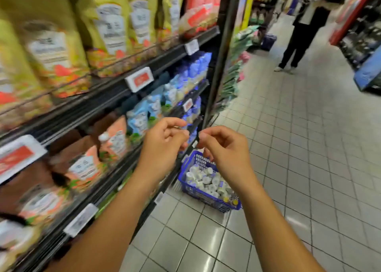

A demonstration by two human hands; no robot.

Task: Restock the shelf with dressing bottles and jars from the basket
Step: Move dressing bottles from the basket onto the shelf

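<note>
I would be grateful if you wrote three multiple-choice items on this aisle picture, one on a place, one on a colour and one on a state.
1. Where does the basket stand?
A) on the tiled floor by the foot of the shelf
B) on the top shelf board
C) hanging from a hand

2. What colour is the basket?
A) red
B) green
C) blue

3. What do the left hand and the right hand hold?
A) a jar each
B) nothing that shows
C) the basket's handles

Answers:
1 A, the basket sits on the floor tiles right beside the shelf.
2 C, its mesh walls are blue around the white-capped bottles and jars.
3 B, both hands are curled in mid-air with no bottle or jar in them.
</note>
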